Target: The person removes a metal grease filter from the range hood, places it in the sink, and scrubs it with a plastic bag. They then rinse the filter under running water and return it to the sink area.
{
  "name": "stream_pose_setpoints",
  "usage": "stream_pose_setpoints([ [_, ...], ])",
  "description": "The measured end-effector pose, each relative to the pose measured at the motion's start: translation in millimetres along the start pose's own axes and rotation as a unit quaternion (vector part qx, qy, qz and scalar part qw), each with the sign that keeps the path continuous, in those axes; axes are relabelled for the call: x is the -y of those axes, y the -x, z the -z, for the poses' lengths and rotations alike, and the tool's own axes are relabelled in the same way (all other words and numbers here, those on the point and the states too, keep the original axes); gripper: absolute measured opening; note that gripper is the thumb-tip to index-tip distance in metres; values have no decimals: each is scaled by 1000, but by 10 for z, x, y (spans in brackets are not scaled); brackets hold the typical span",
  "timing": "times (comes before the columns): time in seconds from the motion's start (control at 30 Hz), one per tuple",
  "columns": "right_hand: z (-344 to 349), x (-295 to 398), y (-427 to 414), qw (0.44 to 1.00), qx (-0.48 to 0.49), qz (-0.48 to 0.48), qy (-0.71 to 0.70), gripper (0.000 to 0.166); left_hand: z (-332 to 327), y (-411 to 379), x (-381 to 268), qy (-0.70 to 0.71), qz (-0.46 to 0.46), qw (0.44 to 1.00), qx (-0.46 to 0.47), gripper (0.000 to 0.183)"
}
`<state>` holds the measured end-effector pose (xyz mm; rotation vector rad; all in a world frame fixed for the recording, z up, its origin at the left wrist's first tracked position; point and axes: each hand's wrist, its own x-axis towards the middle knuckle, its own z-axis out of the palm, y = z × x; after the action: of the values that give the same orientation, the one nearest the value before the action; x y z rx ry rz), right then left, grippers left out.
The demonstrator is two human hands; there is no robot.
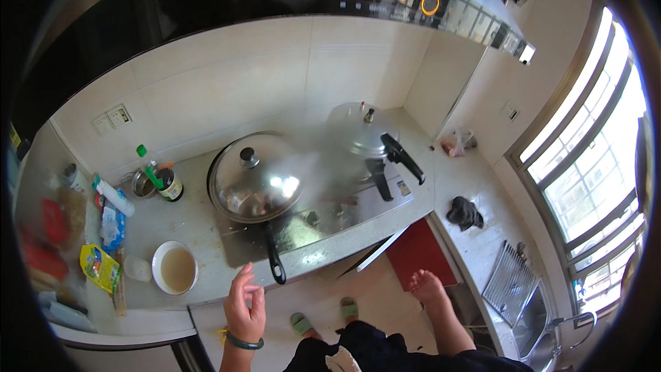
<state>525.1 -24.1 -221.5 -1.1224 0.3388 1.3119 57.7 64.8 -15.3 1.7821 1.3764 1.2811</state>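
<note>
My left hand (245, 305) is raised just in front of the counter's edge, fingers slightly curled and holding nothing; a dark bangle circles the wrist. Nearest to it is the black handle of a wok (276, 263), whose domed metal lid (253, 181) is on. My right hand (427, 287) hangs before the red cabinet panel, fingers loosely bent, with nothing seen in it. A pressure cooker (356, 134) with black handles stands on the right of the gas stove (310, 237), partly veiled by steam. A white bowl of cloudy liquid (176, 268) sits on the counter, left of the stove.
At left are a dark sauce bottle (171, 189), a small metal pot (143, 184), a white spray bottle (116, 196) and a yellow pouch (99, 267). At right lie a dark cloth (465, 213) and a metal rack (508, 281) by the sink (534, 320). A cabinet door (379, 250) stands open below.
</note>
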Motion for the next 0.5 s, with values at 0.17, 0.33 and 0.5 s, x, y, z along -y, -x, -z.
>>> stream_pose_setpoints([
  [0.17, -241, 135, 150, 999, 27, 27, -28, 17, 321, -269, -107, 191, 77, 978, 41, 31],
  [0.33, -804, 466, 410, 993, 85, 62, -50, 18, 664, -749, -430, 286, 57, 956, 14, 45],
  [0.5, -1421, 1047, 393, 959, 266, 81, -60, 20, 882, -1401, -685, 446, 61, 892, 39, 57],
])
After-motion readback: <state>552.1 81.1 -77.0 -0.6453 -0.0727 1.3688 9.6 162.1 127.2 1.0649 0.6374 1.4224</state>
